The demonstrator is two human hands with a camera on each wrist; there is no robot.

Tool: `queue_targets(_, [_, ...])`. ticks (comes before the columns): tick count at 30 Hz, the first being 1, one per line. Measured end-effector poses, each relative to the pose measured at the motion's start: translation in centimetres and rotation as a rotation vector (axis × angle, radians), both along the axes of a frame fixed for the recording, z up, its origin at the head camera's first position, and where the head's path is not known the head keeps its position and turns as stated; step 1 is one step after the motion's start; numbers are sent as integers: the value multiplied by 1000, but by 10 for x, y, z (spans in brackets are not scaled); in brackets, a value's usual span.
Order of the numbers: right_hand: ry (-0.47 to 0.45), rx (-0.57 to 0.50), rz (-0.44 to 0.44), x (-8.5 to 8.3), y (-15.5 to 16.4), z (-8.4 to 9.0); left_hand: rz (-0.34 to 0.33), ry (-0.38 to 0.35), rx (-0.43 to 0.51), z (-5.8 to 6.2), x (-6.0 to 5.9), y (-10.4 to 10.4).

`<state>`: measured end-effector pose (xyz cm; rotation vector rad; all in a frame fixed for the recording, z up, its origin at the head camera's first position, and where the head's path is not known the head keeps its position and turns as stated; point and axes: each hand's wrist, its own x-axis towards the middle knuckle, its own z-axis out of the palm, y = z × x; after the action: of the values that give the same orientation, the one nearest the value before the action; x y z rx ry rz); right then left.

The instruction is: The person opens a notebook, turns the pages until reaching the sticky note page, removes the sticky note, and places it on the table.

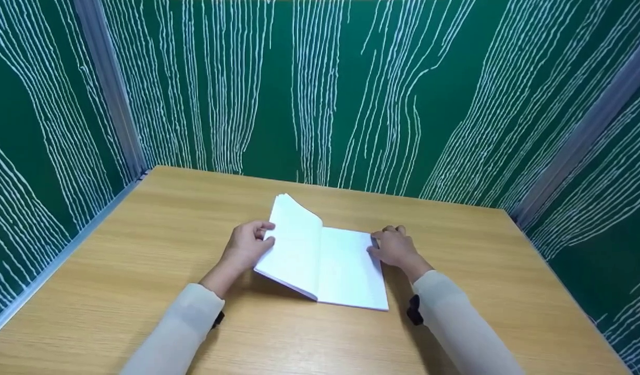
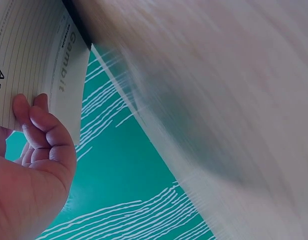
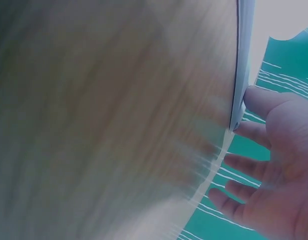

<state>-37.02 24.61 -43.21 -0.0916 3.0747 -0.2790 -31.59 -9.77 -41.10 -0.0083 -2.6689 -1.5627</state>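
Note:
An open notebook (image 1: 351, 268) with white pages sits in the middle of the table, its left half raised off the wood at a slant. My left hand (image 1: 248, 244) pinches the outer edge of that half, thumb on the page and fingers behind. In the left wrist view the lined cover (image 2: 41, 65) shows the words "Gambit" and "A5" above the curled fingers. At the other side, my right hand (image 1: 395, 247) touches the edge of the lower half with thumb and index finger. Its other fingers hang loosely beside the edge in the right wrist view.
The wooden table (image 1: 143, 250) extends around the notebook on every side. Green panels (image 1: 278, 104) with wavy white lines enclose the back and sides, joined by grey posts (image 1: 111, 83) at the corners.

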Motion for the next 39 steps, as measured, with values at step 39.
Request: queue_targets(39, [107,-188,69,1,-1,5,-33,59,-53,-2,3,1])
